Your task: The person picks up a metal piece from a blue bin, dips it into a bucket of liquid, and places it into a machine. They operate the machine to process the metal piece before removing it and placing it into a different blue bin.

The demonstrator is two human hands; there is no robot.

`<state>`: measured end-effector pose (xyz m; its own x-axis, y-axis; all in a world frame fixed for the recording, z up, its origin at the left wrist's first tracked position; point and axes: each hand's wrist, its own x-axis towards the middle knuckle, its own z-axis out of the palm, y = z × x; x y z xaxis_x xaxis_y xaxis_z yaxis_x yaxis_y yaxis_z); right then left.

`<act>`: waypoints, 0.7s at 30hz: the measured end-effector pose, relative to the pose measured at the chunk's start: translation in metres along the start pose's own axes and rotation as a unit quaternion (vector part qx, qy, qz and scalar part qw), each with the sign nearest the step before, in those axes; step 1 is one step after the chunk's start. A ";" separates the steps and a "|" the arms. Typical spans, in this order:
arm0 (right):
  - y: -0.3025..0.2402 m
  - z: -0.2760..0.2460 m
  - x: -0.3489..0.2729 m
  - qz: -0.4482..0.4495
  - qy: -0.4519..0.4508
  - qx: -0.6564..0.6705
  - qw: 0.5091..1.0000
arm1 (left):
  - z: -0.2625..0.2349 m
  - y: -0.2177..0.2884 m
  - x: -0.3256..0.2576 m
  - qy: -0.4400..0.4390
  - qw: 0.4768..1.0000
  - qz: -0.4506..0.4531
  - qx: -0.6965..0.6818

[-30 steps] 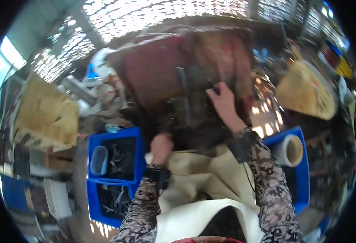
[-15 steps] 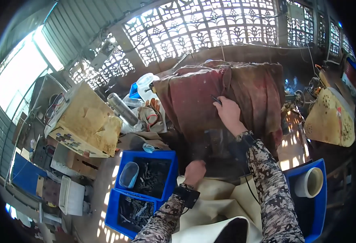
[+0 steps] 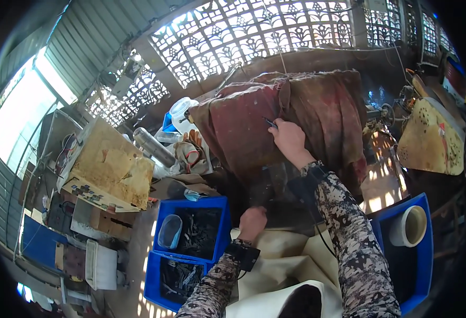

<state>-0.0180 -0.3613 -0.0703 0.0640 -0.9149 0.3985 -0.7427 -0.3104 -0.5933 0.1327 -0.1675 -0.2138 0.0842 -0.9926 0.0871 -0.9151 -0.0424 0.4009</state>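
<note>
My right hand [image 3: 290, 139] is raised before a reddish-brown cloth [image 3: 233, 119] draped over something bulky. Its fingers are closed on a thin dark strip [image 3: 269, 122], whose tip points up and left. The strip's exact kind is too small to make out. Lower down, my left hand [image 3: 253, 221] is curled closed beside the dark area under the cloth, and whatever its fingers hold is hidden. A pale apron or sheet [image 3: 278, 254] spreads below both hands.
To the left stand two blue bins [image 3: 219, 233] of dark strips, one with a clear plastic tub [image 3: 170, 231] inside. A blue bin [image 3: 426, 233] at right holds a cream bucket [image 3: 409, 227]. A stained box-shaped cover [image 3: 111, 169] and a metal cylinder [image 3: 153, 147] lie beyond.
The view has shifted slightly. My right hand, still gripping the dark strip, appears a little farther left and higher. My left hand stays low and curled.
</note>
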 end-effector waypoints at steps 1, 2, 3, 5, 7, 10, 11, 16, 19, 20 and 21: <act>-0.001 0.000 0.001 -0.003 0.004 0.003 1.000 | -0.001 0.000 0.001 -0.012 1.000 -0.005 0.002; 0.000 -0.001 0.001 -0.005 0.007 0.005 1.000 | 0.000 0.000 0.001 -0.015 1.000 -0.004 0.004; 0.000 -0.003 0.001 -0.002 0.007 0.006 1.000 | 0.001 0.000 0.002 -0.011 1.000 0.000 0.004; -0.001 -0.004 0.001 0.004 0.008 0.012 1.000 | 0.002 0.000 0.003 -0.010 1.000 0.004 0.009; -0.004 -0.004 0.000 0.005 0.003 0.024 1.000 | 0.002 -0.003 0.003 -0.004 1.000 -0.003 -0.014; 0.000 -0.007 0.001 0.009 -0.001 0.024 1.000 | 0.000 0.005 0.004 -0.020 1.000 -0.002 -0.007; 0.000 -0.006 0.001 0.006 -0.008 0.022 1.000 | 0.000 0.003 0.003 -0.022 1.000 0.001 -0.002; 0.008 -0.003 0.000 0.004 -0.001 0.039 0.999 | 0.005 0.004 0.004 -0.038 0.999 -0.015 -0.012; 0.002 -0.004 0.000 -0.002 -0.002 0.056 0.998 | 0.005 -0.005 0.004 -0.037 0.999 -0.006 -0.005; 0.004 -0.004 0.000 -0.002 -0.011 0.060 0.998 | 0.006 -0.004 0.004 -0.040 0.999 -0.004 -0.002; 0.004 -0.004 -0.001 0.001 -0.009 0.062 0.998 | 0.006 -0.004 0.004 -0.041 0.999 -0.013 -0.003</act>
<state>-0.0240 -0.3611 -0.0706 0.0757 -0.9199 0.3848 -0.6552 -0.3368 -0.6763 0.1340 -0.1719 -0.2202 0.0740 -0.9973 0.0012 -0.9108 -0.0671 0.4075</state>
